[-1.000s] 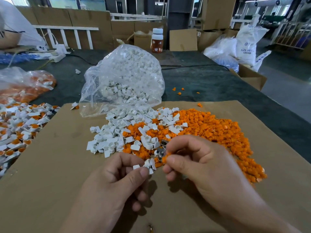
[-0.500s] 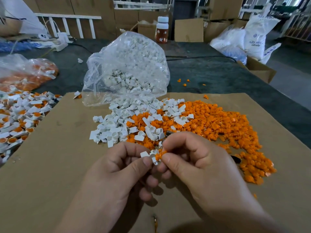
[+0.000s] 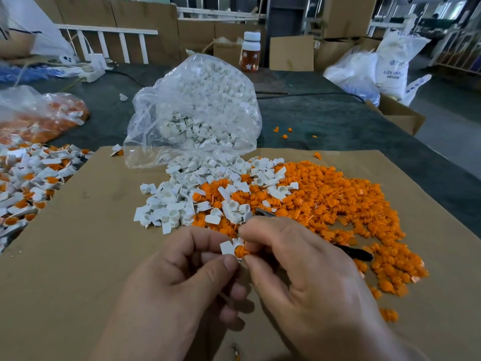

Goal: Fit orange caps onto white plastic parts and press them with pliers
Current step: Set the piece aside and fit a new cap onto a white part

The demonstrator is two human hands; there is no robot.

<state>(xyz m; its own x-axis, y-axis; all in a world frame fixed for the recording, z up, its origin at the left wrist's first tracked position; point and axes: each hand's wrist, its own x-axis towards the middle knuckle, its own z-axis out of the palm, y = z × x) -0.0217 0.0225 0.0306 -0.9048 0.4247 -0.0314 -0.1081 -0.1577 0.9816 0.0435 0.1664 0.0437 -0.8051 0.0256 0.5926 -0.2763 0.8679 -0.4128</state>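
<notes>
Pinching orange cap [image 3: 240,251] to white part [image 3: 226,247] (bare cardboard [image 3: 78,256] left).

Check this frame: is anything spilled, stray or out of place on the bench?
A few orange caps lie stray on the dark table, beyond the cardboard sheet. The pliers lie partly buried under the orange pile, only a black handle showing clearly. Nothing looks damaged.

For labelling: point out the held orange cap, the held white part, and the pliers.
orange cap [image 3: 240,251]: head view, ribbed side.
white part [image 3: 226,247]: head view, flat tab.
pliers [image 3: 358,254]: head view, black handle.
</notes>
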